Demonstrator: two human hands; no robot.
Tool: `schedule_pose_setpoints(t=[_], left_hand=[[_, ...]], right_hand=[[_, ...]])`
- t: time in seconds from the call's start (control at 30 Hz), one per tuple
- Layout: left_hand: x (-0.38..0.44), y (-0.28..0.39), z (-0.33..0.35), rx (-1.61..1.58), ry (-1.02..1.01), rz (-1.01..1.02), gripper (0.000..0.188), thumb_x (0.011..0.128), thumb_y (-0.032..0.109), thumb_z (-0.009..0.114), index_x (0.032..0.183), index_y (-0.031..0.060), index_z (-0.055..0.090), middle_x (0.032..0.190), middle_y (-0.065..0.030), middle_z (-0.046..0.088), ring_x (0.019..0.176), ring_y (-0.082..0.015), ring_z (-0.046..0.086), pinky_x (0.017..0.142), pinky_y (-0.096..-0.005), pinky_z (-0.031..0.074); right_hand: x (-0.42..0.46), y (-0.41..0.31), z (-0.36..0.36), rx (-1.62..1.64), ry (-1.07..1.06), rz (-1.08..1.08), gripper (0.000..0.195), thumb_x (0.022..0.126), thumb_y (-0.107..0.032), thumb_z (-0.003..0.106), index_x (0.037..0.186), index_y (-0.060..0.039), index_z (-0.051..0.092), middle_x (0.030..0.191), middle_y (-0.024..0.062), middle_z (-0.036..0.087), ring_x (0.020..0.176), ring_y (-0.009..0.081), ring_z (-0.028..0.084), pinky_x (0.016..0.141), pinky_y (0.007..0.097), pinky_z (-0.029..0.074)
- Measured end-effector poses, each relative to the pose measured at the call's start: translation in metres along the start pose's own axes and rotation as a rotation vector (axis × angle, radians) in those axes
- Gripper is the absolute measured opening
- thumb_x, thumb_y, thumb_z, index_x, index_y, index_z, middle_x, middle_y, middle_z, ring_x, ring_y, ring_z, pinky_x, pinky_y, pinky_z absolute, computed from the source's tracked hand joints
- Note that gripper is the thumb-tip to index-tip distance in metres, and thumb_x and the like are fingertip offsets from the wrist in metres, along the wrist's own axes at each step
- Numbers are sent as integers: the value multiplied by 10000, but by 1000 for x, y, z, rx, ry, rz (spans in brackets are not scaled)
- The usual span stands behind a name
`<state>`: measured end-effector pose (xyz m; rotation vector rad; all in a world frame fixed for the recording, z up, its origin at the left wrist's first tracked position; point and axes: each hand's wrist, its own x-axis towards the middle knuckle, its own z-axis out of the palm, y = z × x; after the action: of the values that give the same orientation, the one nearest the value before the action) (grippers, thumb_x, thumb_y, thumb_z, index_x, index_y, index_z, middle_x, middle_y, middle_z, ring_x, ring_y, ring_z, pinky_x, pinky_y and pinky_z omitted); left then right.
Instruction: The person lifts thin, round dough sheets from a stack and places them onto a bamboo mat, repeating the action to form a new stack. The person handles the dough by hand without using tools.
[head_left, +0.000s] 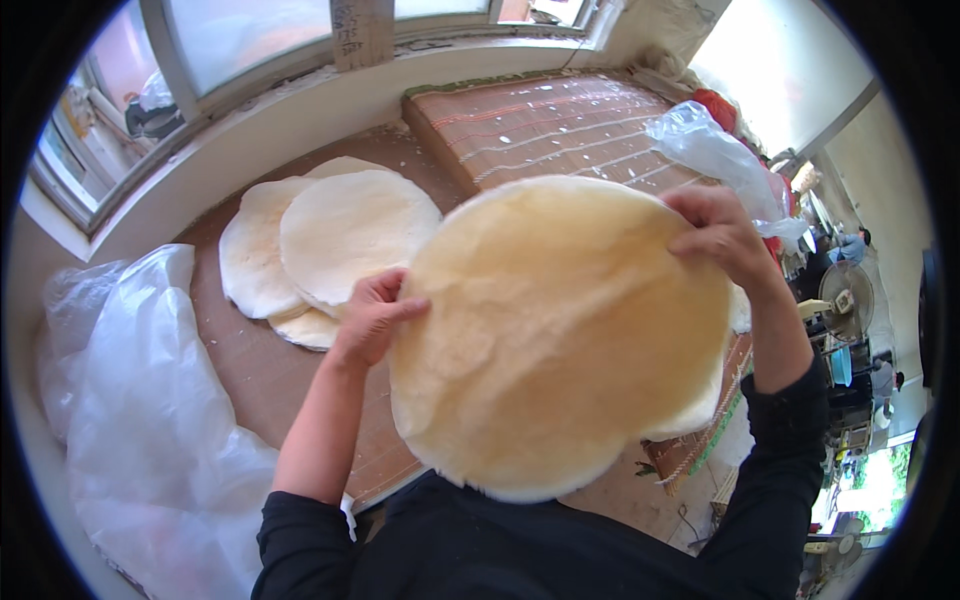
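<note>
Both my hands hold up a large, round, cream-coloured sheet (555, 337), thin and faintly creased, whose material I cannot tell. My left hand (379, 315) pinches its left edge between thumb and fingers. At the upper right edge, my right hand (712, 229) grips it the same way. Just beyond my left hand lies a loose pile of similar pale round sheets, with one whitish sheet (356, 232) on top and another sheet (255, 255) partly under it. A further pale piece (690, 420) shows behind the held sheet's lower right edge; most of it is hidden.
The pile rests on a brown mat-like surface (225, 360). A raised platform with a striped mat (555, 127) bears white flecks. Translucent plastic sheeting (150, 390) bunches at left; a clear plastic bag (712, 150) lies far right. Windows (255, 37) line the wall; a fan (847, 300) stands right.
</note>
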<state>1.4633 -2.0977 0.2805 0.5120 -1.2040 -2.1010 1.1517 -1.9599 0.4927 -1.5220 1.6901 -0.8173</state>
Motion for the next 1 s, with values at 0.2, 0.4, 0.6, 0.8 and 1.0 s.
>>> schedule_pose_setpoints(t=[0.2,0.4,0.6,0.8,1.0], left_hand=[[-38,56,-76,555,361,418,175,739,-82,621,910,-48,613,838,-33,640,746,-87,584,689,-218,467],[-81,13,-129,1360,488,615,216,670,-112,541,822,16,625,843,-115,642,900,-291,586,778,-351,475],[-128,-82,-178,1547,539,251,224,682,-85,524,848,27,624,1016,-136,588,998,-297,528,846,-372,436],[-61,-89,-106,1373,423,321,203,682,-75,553,849,18,619,953,-137,603,912,-299,555,799,-367,449],[-3,-122,38,951,50,174,139,765,13,573,886,1,639,841,-144,644,756,-224,628,682,-296,488]], right_hand=[[49,-14,93,-486,264,-628,172,696,23,595,856,-35,620,681,84,617,568,164,585,543,266,467],[46,110,195,-617,111,-673,191,654,42,539,762,-90,626,815,44,636,770,202,603,645,301,488],[-33,149,173,-276,353,-254,189,714,78,544,834,-37,633,832,110,632,783,250,610,689,316,487],[-88,199,113,-436,720,164,470,638,-7,563,1105,-53,546,1067,143,550,947,262,554,796,335,459],[-87,224,122,-473,559,69,609,623,-109,587,1213,-44,452,1177,187,473,1088,316,475,929,375,385]])
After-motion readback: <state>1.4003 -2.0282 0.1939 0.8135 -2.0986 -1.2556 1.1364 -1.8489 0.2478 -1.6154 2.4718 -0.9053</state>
